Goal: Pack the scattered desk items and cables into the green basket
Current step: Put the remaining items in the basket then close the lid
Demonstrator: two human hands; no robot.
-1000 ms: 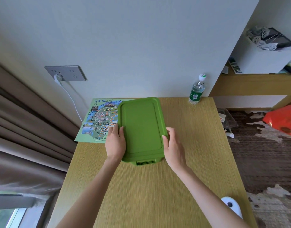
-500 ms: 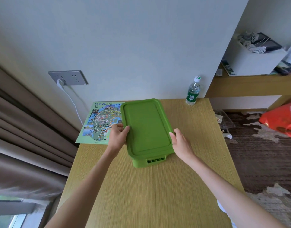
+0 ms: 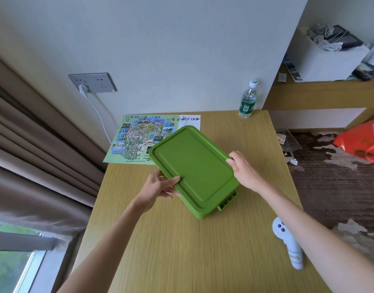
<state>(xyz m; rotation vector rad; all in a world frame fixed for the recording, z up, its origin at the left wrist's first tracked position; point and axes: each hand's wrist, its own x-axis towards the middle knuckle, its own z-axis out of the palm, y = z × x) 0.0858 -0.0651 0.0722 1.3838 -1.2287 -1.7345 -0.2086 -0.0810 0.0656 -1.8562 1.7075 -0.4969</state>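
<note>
One green basket [image 3: 227, 200], its lid [image 3: 193, 166] on, is at the middle of the wood-grain surface [image 3: 182, 250]. Its long axis slants from far left to near right, slotted end nearest. It is smooth matte plastic, rectangular with rounded corners. The left hand [image 3: 158, 187] pinches one long edge, thumb on the lid. The right hand [image 3: 243, 172] curls round the opposite edge.

1 head-worn wide view, looking forward-down over desk [image 3: 182, 250] toward wall, near.

A white plug [image 3: 83, 89] sits in the wall socket [image 3: 98, 81] beside curtains [image 3: 34, 144].
</note>
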